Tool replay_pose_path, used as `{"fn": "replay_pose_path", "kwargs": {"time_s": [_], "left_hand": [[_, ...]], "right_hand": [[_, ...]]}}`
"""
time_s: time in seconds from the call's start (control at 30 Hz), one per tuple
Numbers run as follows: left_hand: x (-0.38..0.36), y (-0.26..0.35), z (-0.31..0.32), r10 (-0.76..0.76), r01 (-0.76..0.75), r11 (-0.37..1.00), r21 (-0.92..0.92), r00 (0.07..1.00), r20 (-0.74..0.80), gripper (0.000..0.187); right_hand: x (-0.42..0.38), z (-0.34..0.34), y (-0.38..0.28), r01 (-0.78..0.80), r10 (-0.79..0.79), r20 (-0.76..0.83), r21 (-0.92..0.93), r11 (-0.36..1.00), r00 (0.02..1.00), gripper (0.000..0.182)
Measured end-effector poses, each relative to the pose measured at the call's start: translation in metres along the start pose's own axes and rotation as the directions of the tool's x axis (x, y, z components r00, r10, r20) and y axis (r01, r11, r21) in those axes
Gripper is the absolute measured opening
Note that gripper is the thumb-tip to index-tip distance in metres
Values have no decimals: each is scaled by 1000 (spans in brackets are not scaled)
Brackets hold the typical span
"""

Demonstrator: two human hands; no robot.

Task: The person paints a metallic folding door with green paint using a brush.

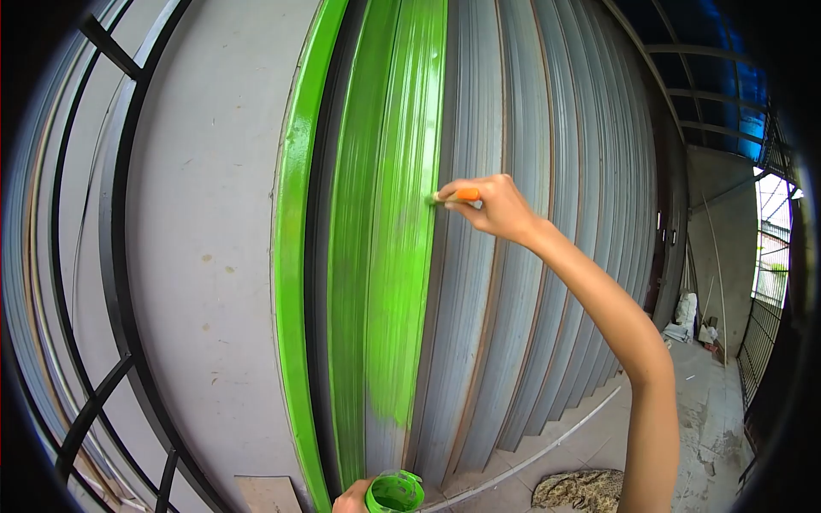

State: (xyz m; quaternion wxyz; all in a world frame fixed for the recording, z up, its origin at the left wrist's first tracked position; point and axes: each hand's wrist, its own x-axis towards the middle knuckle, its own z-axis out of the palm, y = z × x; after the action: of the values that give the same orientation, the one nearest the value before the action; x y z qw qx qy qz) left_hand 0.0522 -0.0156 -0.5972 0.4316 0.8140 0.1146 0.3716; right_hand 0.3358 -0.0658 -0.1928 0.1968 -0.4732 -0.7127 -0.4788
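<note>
My right hand (492, 208) is closed around the orange handle of a paintbrush (464, 195). The brush's tip touches the edge of a bright green painted panel on the folding metal door (483, 282). Wet-looking green paint (398, 256) covers the left panels, patchy lower down, with bare grey metal under its bottom end. At the bottom edge of the view, my left hand (351, 498) grips the side of a small open paint can (395, 493), smeared green and with green paint inside. Most of that hand is cut off by the frame.
Left of the green door frame (293, 214) is a pale wall (205, 171), with a black metal frame (115, 214) before it. A mottled mat or cloth (579, 491) and a thin pale strip (539, 451) lie on the floor. White bags (682, 315) stand at the far right.
</note>
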Motion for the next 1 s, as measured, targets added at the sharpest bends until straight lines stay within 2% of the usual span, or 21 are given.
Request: {"fn": "replay_pose_path", "kwargs": {"time_s": [0.07, 0.2, 0.23, 0.33, 0.37, 0.5, 0.6, 0.7, 0.73, 0.8, 0.83, 0.9, 1.0], "left_hand": [[0, 0, 1, -6, 6, 1000, 6, 1000, 4, 77], [-1, 1, 3, -14, 14, 1000, 28, 1000, -2, 77], [-1, 1, 2, -8, 8, 1000, 28, 1000, 0, 77], [-2, 1, -1, -4, 4, 1000, 23, 1000, -6, 79], [-2, 3, -1, -12, 13, 1000, 21, 1000, -9, 79], [-2, 2, 0, -24, 25, 999, 46, 1000, -10, 83], [-3, -1, -2, -16, 16, 999, 32, 1000, 7, 85], [-3, -4, -4, 8, -8, 1000, 26, 1000, 5, 85], [-3, -5, -4, 18, -18, 1000, 25, 1000, 3, 85], [-3, -6, -3, 33, -33, 999, 25, 999, 2, 85], [-3, -5, -3, 21, -21, 999, 29, 1000, 7, 85], [-3, 1, -3, -11, 11, 999, 40, 1000, 21, 84], [-3, -1, -3, 17, -18, 999, 33, 1000, 22, 82]], "right_hand": [[-11, 1, -9, -93, 54, 251, 143, 985, 966, 16], [3, -3, 9, -35, 33, -129, -19, 999, 991, 15], [6, -5, 12, -63, 63, -158, 3, 998, 986, 16], [7, -12, 11, -147, 144, 40, 95, 985, 989, 16], [6, -12, 9, -122, 110, 74, 174, 977, 991, 16], [18, -9, 20, -58, 52, -187, -25, 998, 981, 16], [16, -10, 18, -97, 115, -119, 146, 984, 986, 15], [-9, -5, -7, -161, 126, 276, 108, 981, 953, 15], [-15, -7, -25, -163, 93, 359, 172, 971, 929, 14], [-29, 7, -27, -117, 23, 301, 299, 947, 953, 16], [-28, 10, -21, -29, 3, 136, 193, 981, 991, 18], [-26, 16, -7, 80, -90, -184, -59, 995, 979, 23], [-57, 40, -10, 38, -51, -131, -96, 995, 990, 31]]}}
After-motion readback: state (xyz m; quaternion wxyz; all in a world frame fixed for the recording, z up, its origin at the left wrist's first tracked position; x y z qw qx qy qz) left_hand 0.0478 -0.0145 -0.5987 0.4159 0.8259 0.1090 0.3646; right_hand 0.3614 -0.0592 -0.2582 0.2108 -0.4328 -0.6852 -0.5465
